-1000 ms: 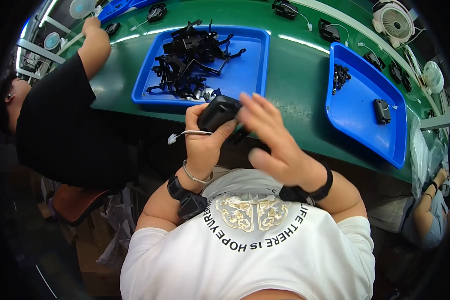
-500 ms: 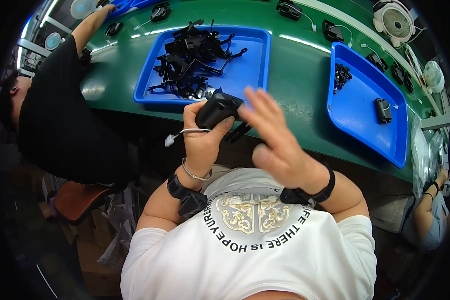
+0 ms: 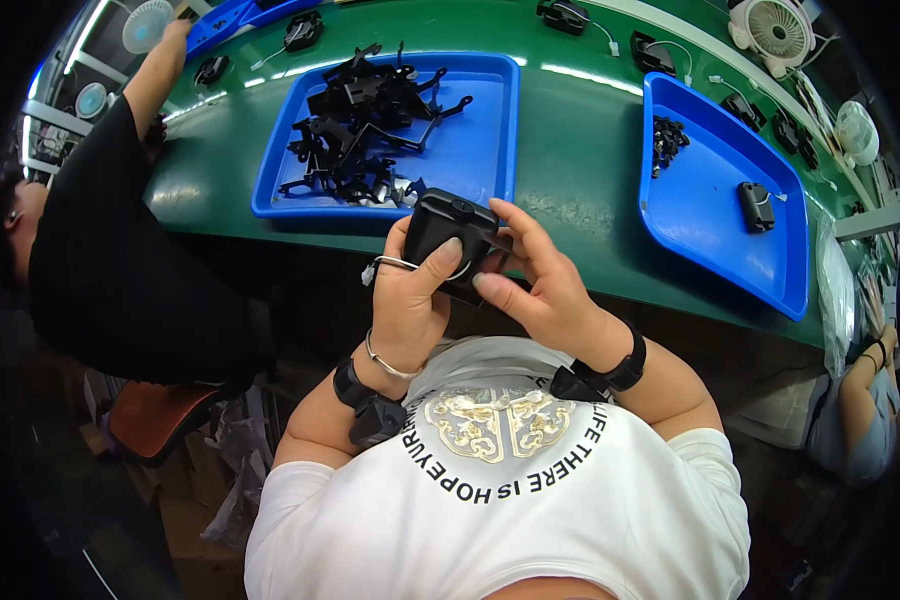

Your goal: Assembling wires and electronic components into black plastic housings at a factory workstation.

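A black plastic housing (image 3: 450, 222) with a white cable is held in front of my chest, near the table's front edge. My left hand (image 3: 412, 300) wraps round its left side, thumb pressed on the face. The white cable loops over the left fingers and ends in a small white connector (image 3: 369, 273). At the housing's right side is my right hand (image 3: 555, 295), its fingers and thumb closed on the edge. A dark piece below the housing is mostly hidden between my hands.
A blue tray (image 3: 513, 130) with a pile of black brackets (image 3: 370, 120) lies ahead on the green table (image 3: 580, 150). Another blue tray (image 3: 710, 240) at right holds small black parts (image 3: 668, 143) and a black unit (image 3: 757, 207). At left, a person in black (image 3: 120, 240) reaches across the table.
My right hand, blurred and raised off the housing before, has come down onto its right side. The housing has turned more upright, and the cable has swung closer to my left hand.
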A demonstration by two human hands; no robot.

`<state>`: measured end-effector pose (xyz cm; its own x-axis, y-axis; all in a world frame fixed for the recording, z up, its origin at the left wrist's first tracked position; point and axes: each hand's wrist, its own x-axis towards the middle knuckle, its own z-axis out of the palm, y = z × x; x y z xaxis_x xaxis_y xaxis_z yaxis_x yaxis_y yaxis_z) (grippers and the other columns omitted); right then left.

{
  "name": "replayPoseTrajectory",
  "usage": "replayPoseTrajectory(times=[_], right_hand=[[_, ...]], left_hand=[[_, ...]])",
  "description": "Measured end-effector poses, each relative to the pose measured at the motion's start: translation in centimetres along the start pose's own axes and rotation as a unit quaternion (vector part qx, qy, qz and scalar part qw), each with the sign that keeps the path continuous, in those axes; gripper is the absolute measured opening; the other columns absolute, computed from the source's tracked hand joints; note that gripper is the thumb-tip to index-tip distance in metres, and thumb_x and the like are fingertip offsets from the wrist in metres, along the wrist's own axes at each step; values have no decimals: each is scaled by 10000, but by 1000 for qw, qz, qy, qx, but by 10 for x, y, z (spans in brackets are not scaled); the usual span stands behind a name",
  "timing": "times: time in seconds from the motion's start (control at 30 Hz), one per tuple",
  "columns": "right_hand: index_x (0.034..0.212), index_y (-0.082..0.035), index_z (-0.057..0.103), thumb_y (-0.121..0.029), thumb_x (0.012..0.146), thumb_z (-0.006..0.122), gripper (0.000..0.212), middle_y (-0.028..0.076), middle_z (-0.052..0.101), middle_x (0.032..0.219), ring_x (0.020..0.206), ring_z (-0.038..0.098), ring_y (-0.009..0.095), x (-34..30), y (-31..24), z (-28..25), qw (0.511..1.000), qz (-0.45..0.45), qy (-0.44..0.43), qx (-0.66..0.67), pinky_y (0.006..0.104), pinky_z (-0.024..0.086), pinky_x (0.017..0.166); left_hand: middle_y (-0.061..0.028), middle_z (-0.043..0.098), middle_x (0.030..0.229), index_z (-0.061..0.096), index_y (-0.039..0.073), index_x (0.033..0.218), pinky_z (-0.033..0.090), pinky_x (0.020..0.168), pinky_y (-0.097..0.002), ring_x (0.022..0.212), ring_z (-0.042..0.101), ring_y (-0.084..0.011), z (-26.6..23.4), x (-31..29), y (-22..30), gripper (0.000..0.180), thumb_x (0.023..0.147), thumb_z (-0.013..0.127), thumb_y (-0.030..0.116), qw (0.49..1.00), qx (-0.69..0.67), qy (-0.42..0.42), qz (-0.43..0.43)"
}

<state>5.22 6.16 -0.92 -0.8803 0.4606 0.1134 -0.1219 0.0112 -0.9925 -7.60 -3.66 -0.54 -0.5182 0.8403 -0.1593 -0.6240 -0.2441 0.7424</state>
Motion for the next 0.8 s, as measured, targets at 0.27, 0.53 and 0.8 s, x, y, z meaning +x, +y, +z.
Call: replayPoseTrajectory(times=[0.27,0.53,0.8], right_hand=[[1350,-13,290,-100,888,534,529,74,524,1052,830,543,121,-9,-15,-25,994,61,-21,92,237,459,712],[1297,-6,353,-131,872,565,491,61,614,788,675,573,130,-3,-49,-43,967,93,-154,-180,266,470,635],[1024,-9,583,-130,821,626,240,61,624,808,710,590,146,4,-59,-157,947,50,74,-308,262,480,652]], left_hand=[[-81,530,1048,364,51,1214,450,867,-286,973,546,-166,3,1,15,692,648,762,39,954,239,-163,78],[-66,522,1039,380,45,1197,452,796,-254,940,520,-114,2,1,20,732,600,804,64,878,396,-251,-93],[-58,522,1058,380,14,1238,451,805,-248,940,536,-116,3,-2,7,732,626,778,66,928,201,-262,-173]])
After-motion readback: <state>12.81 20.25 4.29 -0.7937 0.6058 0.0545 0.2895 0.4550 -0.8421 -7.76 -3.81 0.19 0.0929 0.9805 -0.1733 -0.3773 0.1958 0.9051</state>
